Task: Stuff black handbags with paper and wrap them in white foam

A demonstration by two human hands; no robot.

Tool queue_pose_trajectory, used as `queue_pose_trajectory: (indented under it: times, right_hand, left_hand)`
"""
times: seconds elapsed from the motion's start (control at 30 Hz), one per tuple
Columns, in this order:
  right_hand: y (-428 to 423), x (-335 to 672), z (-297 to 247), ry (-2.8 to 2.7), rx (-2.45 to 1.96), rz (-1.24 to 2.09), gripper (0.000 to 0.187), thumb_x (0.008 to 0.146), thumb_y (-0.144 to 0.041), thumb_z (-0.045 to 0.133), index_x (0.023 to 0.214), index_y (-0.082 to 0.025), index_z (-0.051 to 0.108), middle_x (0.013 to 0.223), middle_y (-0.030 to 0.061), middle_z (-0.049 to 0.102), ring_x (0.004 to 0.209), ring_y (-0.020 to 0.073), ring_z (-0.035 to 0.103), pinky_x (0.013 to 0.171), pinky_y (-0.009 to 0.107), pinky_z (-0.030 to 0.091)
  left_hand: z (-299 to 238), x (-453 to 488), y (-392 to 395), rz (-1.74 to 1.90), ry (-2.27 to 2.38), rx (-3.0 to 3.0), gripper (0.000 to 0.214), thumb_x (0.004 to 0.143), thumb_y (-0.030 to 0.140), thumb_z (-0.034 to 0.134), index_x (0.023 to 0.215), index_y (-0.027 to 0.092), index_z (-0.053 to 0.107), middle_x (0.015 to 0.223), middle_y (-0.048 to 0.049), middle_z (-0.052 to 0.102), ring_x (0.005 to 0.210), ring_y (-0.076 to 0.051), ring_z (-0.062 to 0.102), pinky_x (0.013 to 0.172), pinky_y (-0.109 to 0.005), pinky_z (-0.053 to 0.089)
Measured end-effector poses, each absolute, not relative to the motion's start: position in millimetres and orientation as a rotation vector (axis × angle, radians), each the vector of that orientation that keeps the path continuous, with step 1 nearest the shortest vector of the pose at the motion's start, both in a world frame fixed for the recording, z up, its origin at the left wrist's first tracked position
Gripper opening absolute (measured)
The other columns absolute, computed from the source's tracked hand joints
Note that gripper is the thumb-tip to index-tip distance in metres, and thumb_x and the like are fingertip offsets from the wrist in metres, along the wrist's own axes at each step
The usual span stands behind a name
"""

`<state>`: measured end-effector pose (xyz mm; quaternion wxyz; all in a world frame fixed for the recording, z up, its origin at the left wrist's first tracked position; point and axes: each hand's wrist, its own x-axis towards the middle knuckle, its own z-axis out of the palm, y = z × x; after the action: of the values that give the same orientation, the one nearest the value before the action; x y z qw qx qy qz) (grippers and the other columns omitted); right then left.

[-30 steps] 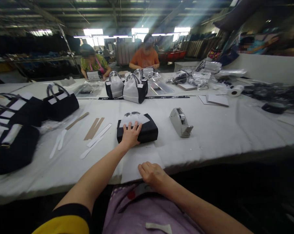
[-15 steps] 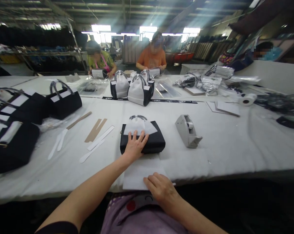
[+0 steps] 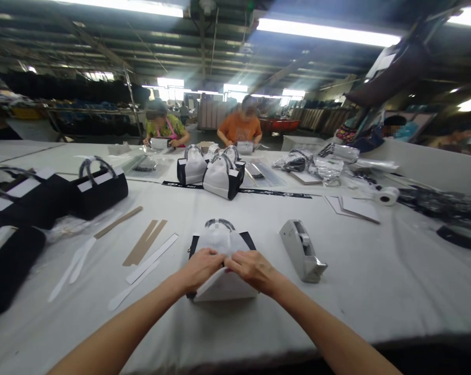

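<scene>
A small black handbag stands on the table in front of me, its wrapped handles pointing up. A white wrapping sheet covers its front and is drawn up to the top. My left hand presses closed fingers on the sheet at the top middle of the bag. Beside it, my right hand pinches the sheet's upper edge, and the fingertips of both hands nearly meet. Right of the bag sits a grey tape dispenser, touched by neither hand.
Black handbags stand at the left. Brown card strips and white strips lie nearer. White-wrapped bags stand ahead on a black ribbon. White boards and a roll lie right. Two co-workers work opposite.
The white sheet has been lifted from the table's front edge up over the bag's front. My right hand rose with it; my left hand shifted to the sheet's top. The camera view tilted up.
</scene>
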<state>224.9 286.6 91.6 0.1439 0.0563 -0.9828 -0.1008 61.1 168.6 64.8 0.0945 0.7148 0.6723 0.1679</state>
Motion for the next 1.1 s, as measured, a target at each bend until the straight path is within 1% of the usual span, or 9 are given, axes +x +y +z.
queue_pose_trajectory:
  times: [0.17, 0.33, 0.47, 0.53, 0.67, 0.77, 0.87, 0.97, 1.1]
  right_hand:
    - [327, 195, 72, -2.951, 0.107, -0.059, 0.02, 0.095, -0.032, 0.045, 0.092, -0.019, 0.06, 0.084, 0.0005, 0.06, 0.07, 0.0108, 0.055, 0.057, 0.022, 0.035]
    - [344, 184, 44, -2.913, -0.142, 0.241, 0.028, 0.086, -0.045, 0.058, 0.084, -0.018, 0.062, 0.086, 0.0022, 0.062, 0.077, 0.0135, 0.059, 0.066, 0.023, 0.041]
    - [350, 183, 33, -2.87, -0.211, 0.395, 0.028, 0.083, -0.045, 0.062, 0.083, -0.017, 0.061, 0.081, 0.0024, 0.064, 0.076, 0.0148, 0.06, 0.067, 0.024, 0.042]
    - [352, 183, 32, -2.853, -0.233, 0.466, 0.027, 0.083, -0.044, 0.063, 0.082, -0.017, 0.061, 0.079, 0.0023, 0.064, 0.075, 0.0149, 0.06, 0.067, 0.024, 0.041]
    - [354, 181, 30, -2.82, -0.316, 0.629, 0.025, 0.081, -0.042, 0.065, 0.086, -0.018, 0.061, 0.078, 0.001, 0.065, 0.073, 0.0146, 0.06, 0.067, 0.024, 0.042]
    - [354, 181, 28, -2.78, -0.445, 0.708, 0.034, 0.08, -0.043, 0.066, 0.102, -0.019, 0.056, 0.076, -0.0015, 0.063, 0.066, 0.0137, 0.059, 0.063, 0.024, 0.042]
    - [354, 179, 28, -2.766, -0.434, 0.709, 0.026, 0.085, -0.037, 0.06, 0.103, -0.019, 0.055, 0.077, -0.0004, 0.064, 0.067, 0.014, 0.06, 0.064, 0.024, 0.043]
    - [349, 177, 32, -2.746, -0.408, 0.705, 0.013, 0.09, -0.025, 0.051, 0.097, -0.017, 0.057, 0.081, 0.0031, 0.065, 0.075, 0.0153, 0.061, 0.071, 0.026, 0.045]
    - [312, 211, 54, -2.686, -0.497, 0.697, 0.023, 0.091, -0.016, 0.041, 0.108, -0.016, 0.057, 0.108, 0.0112, 0.063, 0.106, 0.0208, 0.055, 0.092, 0.036, 0.043]
  left_hand:
    - [73, 47, 170, 0.524, 1.864, 2.041, 0.029, 0.088, 0.024, 0.037, 0.112, 0.027, 0.053, 0.107, -0.0017, 0.067, 0.101, -0.018, 0.06, 0.091, -0.029, 0.043]
    - [83, 29, 175, 0.583, 1.867, 1.864, 0.036, 0.093, 0.041, 0.029, 0.122, 0.026, 0.043, 0.112, -0.0017, 0.064, 0.096, -0.016, 0.062, 0.082, -0.029, 0.047]
    - [68, 23, 183, 0.569, 2.054, 1.909, 0.041, 0.073, 0.054, 0.063, 0.098, 0.023, 0.058, 0.11, -0.0048, 0.059, 0.101, -0.024, 0.054, 0.087, -0.036, 0.045]
    - [55, 22, 189, 0.575, 2.181, 1.885, 0.026, 0.082, 0.047, 0.055, 0.083, 0.02, 0.058, 0.097, -0.0044, 0.06, 0.094, -0.021, 0.054, 0.084, -0.035, 0.045]
    - [44, 22, 201, 0.58, 2.27, 1.817, 0.031, 0.092, 0.036, 0.039, 0.072, 0.019, 0.056, 0.085, -0.0043, 0.058, 0.082, -0.016, 0.057, 0.075, -0.029, 0.046]
    - [51, 36, 205, 0.543, 2.35, 1.818, 0.027, 0.092, 0.026, 0.036, 0.087, 0.017, 0.061, 0.094, -0.0098, 0.061, 0.089, -0.022, 0.058, 0.08, -0.037, 0.048]
    - [51, 65, 201, 0.549, 2.381, 1.959, 0.039, 0.091, 0.022, 0.034, 0.128, 0.02, 0.047, 0.133, -0.0144, 0.049, 0.124, -0.028, 0.044, 0.099, -0.047, 0.039]
    - [32, 91, 192, 0.502, 2.468, 2.083, 0.07, 0.087, 0.052, 0.041, 0.144, 0.015, 0.024, 0.145, -0.0176, 0.037, 0.134, -0.035, 0.031, 0.106, -0.053, 0.032]
    - [9, 103, 182, 0.373, 2.582, 2.085, 0.086, 0.08, 0.068, 0.041, 0.143, 0.012, 0.027, 0.145, -0.0203, 0.038, 0.133, -0.038, 0.032, 0.106, -0.054, 0.029]
